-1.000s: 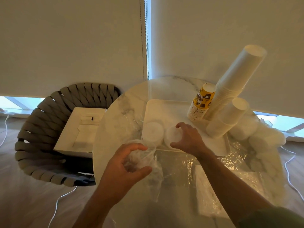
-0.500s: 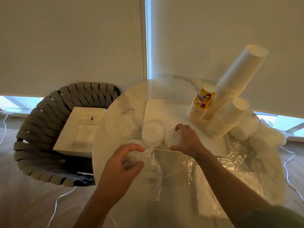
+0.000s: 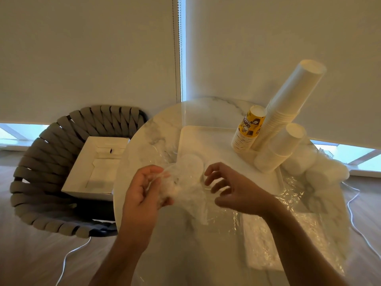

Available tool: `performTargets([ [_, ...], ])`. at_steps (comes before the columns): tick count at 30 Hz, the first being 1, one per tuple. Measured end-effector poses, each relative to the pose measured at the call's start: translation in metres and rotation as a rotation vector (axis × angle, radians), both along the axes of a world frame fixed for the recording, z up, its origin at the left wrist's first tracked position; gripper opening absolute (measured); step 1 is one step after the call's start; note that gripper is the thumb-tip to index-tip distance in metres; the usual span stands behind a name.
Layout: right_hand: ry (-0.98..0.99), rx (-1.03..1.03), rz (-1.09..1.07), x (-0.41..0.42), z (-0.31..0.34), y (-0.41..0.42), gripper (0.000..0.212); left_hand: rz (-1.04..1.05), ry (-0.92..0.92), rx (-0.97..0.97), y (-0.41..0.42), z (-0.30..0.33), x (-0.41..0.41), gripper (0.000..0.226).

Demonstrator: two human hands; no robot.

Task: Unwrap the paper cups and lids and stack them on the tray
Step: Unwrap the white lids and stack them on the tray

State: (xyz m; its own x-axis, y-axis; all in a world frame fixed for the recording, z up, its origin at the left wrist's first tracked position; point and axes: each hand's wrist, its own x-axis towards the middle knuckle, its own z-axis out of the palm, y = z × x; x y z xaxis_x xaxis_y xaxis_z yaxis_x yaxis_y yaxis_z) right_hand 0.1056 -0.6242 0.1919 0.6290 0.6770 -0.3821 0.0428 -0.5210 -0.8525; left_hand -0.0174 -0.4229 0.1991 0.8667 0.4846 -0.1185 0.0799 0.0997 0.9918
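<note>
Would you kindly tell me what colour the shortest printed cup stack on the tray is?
Yellow with dark brown printing, seen in the head view: the printed paper cup stack.

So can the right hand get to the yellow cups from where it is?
Probably yes. The right hand holds nothing, its fingers loosely spread beside the plastic wrap. Between it and the yellow cup stack lies only bare tray. The taller white cup stacks stand behind and beside the yellow one, not in front.
</note>
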Motion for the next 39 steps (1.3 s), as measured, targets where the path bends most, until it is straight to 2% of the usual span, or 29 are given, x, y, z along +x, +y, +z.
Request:
performTargets([
  [2, -0.073, -0.041, 0.053, -0.016, -0.002, 0.003, 0.072, 0.033, -0.002, -0.076, 0.0, 0.003, 0.003, 0.013],
  [4, -0.175, 0.025, -0.016, -0.032, -0.006, 0.015, 0.077, 0.046, -0.008, -0.148, -0.002, 0.007, 0.005, 0.015],
  [9, -0.421, 0.361, -0.381, -0.042, -0.004, 0.035, 0.033, 0.047, 0.026, -0.21, -0.001, 0.011, 0.008, 0.01],
  [13, -0.405, 0.456, -0.628, -0.034, 0.013, 0.032, 0.023, 0.096, 0.103, -0.114, 0.013, 0.007, 0.006, 0.01],
  [15, -0.383, 0.496, -0.694, -0.03, 0.022, 0.029, 0.03, 0.093, 0.135, -0.038, 0.02, 0.005, 0.006, 0.011],
  [17, -0.416, 0.457, -0.672, -0.027, 0.028, 0.025, 0.029, 0.066, 0.167, 0.039, 0.028, 0.006, 0.006, 0.015],
  [22, -0.624, 0.201, -0.598, -0.024, 0.037, 0.021, 0.005, 0.05, 0.25, 0.266, 0.043, 0.006, 0.006, 0.029],
  [24, -0.736, 0.114, -0.603, -0.022, 0.04, 0.02, 0.016, 0.044, 0.221, 0.315, 0.05, 0.006, 0.006, 0.038],
  [26, -0.791, 0.119, -0.629, -0.02, 0.041, 0.019, 0.026, 0.053, 0.152, 0.227, 0.055, 0.008, 0.006, 0.034],
  [28, -0.753, 0.222, -0.694, -0.019, 0.04, 0.019, 0.028, 0.027, 0.085, 0.103, 0.058, 0.014, 0.008, 0.024],
  [29, -0.695, 0.298, -0.734, -0.02, 0.041, 0.019, 0.03, -0.017, 0.056, 0.053, 0.06, 0.016, 0.009, 0.027],
  [31, -0.561, 0.43, -0.799, -0.022, 0.046, 0.023, 0.034, -0.184, -0.01, -0.043, 0.061, 0.02, 0.012, 0.048],
  [33, -0.47, 0.437, -0.819, -0.024, 0.051, 0.029, 0.037, -0.363, -0.023, -0.027, 0.059, 0.024, 0.015, 0.068],
  [34, -0.45, 0.405, -0.816, -0.024, 0.053, 0.032, 0.037, -0.409, -0.028, 0.01, 0.057, 0.025, 0.015, 0.066],
  [36, -0.395, 0.376, -0.83, -0.024, 0.057, 0.033, 0.035, -0.372, -0.048, 0.007, 0.052, 0.027, 0.018, 0.039],
  [37, -0.345, 0.405, -0.839, -0.026, 0.058, 0.033, 0.035, -0.32, -0.052, -0.031, 0.049, 0.028, 0.019, 0.025],
  [39, -0.226, 0.528, -0.817, -0.032, 0.061, 0.03, 0.033, -0.252, -0.056, -0.153, 0.048, 0.029, 0.022, 0.02],
])
